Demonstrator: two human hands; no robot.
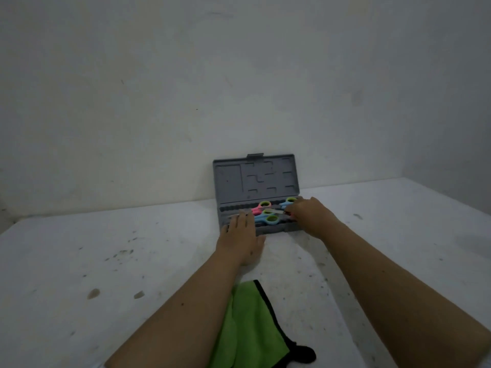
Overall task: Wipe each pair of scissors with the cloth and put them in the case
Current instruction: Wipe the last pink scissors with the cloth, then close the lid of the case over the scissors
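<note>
Grey case (256, 179): plastic, sitting open on the tabletop (132, 261) with its lid leaning up against the wall (186, 88) behind.
Scissors: lying in the case's tray; a pink pair (259, 208) with lime-lined loops, a blue pair (287, 202) toward the right, and another blue pair (268, 220) nearer the front, overlapping one another.
Left hand (240, 235): lying flat with straight fingers over the tray's front left part, covering that end of the case.
Right hand (309, 216): reaching over the tray's right end with fingers bent down among the scissors; whether it is gripping one cannot be told, as the knuckles are hiding the fingertips.
Green cloth (247, 322): black-edged, lying on the tabletop near the person, well apart from the case, partly under the left forearm.
Tabletop: white, showing dark specks and smudges.
</note>
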